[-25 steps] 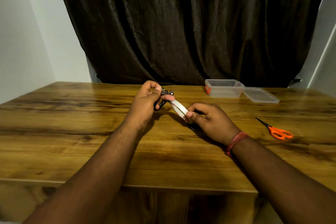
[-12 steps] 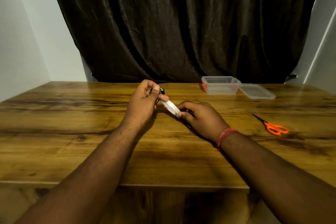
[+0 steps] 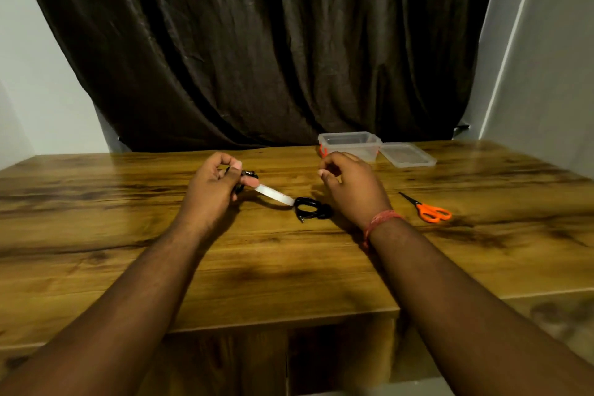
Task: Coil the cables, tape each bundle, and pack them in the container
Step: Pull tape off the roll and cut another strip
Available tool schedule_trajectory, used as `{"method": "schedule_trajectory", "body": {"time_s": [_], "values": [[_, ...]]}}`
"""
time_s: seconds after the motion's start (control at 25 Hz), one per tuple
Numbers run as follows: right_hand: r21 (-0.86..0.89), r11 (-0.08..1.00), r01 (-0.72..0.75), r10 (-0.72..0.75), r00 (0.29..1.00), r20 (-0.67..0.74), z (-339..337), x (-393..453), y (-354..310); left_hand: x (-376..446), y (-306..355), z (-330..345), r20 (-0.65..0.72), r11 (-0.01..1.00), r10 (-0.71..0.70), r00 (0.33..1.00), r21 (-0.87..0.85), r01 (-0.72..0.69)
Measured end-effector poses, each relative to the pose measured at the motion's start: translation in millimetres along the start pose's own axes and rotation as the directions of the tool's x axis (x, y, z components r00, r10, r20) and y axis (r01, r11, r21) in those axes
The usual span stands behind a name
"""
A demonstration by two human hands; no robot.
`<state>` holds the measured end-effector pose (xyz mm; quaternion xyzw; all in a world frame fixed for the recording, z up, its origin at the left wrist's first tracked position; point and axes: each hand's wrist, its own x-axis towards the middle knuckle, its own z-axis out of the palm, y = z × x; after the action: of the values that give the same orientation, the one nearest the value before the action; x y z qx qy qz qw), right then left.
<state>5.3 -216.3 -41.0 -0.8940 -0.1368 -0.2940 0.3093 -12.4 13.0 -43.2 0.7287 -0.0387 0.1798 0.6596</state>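
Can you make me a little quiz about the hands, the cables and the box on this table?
1. True or false: the clear container has its lid on.
2. Which hand holds the strip of tape? A) left hand B) right hand
3. What colour are the scissors' handles?

Key: 1. False, the lid lies beside it. 2. A, together with a small cable bundle. 3. Orange.
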Motion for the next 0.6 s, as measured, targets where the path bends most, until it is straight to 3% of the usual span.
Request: {"method": "schedule_trajectory", "body": {"time_s": [0.16, 0.32, 0.48, 0.6], "values": [[-0.258, 0.958, -0.123, 0.133, 0.991, 0.021, -49.6, 2.7, 34.0, 0.4, -2.3, -2.0, -0.011, 0.999, 0.012, 1.0, 0.051, -0.012], [-0.623, 0.73, -0.282, 0.41, 0.909, 0.07, -106.4, -13.5, 69.4, 0.3, -3.4, -3.3, -0.013, 0.998, 0.002, 1.0, 0.058, -0.001], [-0.698, 0.652, -0.297, 0.565, 0.804, 0.185, -117.2, -24.9, 75.5, 1.4, -6.4, -4.0, 0.0, 0.999, -0.024, 1.0, 0.029, 0.024], [-0.692, 0.666, -0.277, 0.565, 0.794, 0.226, -114.0, -26.9, 70.2, 1.7, -7.5, -5.3, 0.006, 0.999, -0.026, 1.0, 0.023, 0.026]]}}
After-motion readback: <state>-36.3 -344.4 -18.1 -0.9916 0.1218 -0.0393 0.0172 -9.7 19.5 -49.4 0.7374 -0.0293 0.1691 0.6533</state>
